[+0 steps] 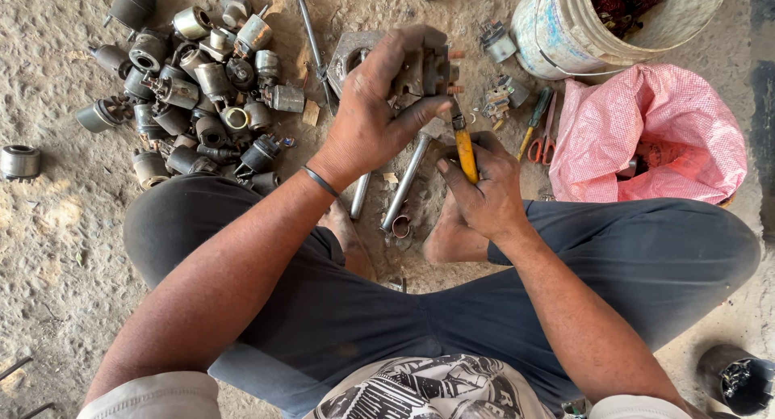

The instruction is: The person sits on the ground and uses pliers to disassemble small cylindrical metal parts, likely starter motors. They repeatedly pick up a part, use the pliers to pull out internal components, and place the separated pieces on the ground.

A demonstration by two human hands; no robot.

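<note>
Head view looks straight down on a person sitting on a dusty concrete floor (56,241) with knees spread. The left hand (379,112) is clenched around a small dark metal part with copper-coloured studs (432,70), gripping it from above with the thumb pressed under its lower edge. The right hand (484,189) is wrapped tight around the yellow handle of a screwdriver (465,148), whose tip points up and meets the underside of the metal part.

Taking that metal part as the landmark: just below it, between the person's bare feet, lie two steel rods (404,185) side by side. Behind it, partly hidden by the left hand, a flat grey metal plate (347,52) rests on the floor, with a long thin bar (313,39) just left of the plate. Well to the left of the part sits a heap of dark cylindrical metal housings (194,96), with one lone housing (19,161) farther left. To the right of the part lie a green-handled screwdriver (534,120) and red-handled scissors (547,132), then a pink mesh bag (654,136). Up and right of the part stands a white plastic bucket (557,31).
</note>
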